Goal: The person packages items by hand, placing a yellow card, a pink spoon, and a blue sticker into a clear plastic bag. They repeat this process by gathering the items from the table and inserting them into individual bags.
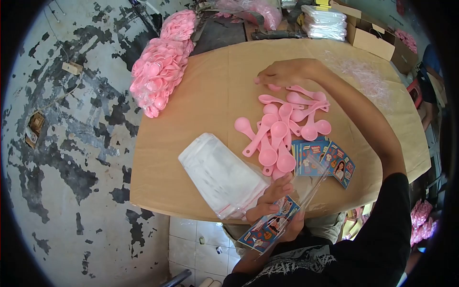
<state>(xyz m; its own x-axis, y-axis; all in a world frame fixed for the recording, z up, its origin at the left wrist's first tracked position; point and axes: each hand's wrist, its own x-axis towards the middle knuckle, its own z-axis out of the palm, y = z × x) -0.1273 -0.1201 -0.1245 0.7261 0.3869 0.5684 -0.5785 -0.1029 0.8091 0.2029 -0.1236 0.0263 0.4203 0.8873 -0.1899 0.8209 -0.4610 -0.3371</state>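
Brown tabletop [210,91] bears round-bowled pink scoops [278,130], left hand [262,209] gripping a glossy card [271,228], right hand [289,71] near them, grip unclear.

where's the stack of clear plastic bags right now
In the head view, the plastic bags lie on the table at its near left, left of the pink spoons and beside the left hand.

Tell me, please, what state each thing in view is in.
Left hand, closed on a printed card and clear bag
Right hand, extended over the table, grip unclear
Pink scoops, loose, overlapping
Loose cards, overlapping, printed sides up
Plastic bags, stacked flat
Cardboard box, open
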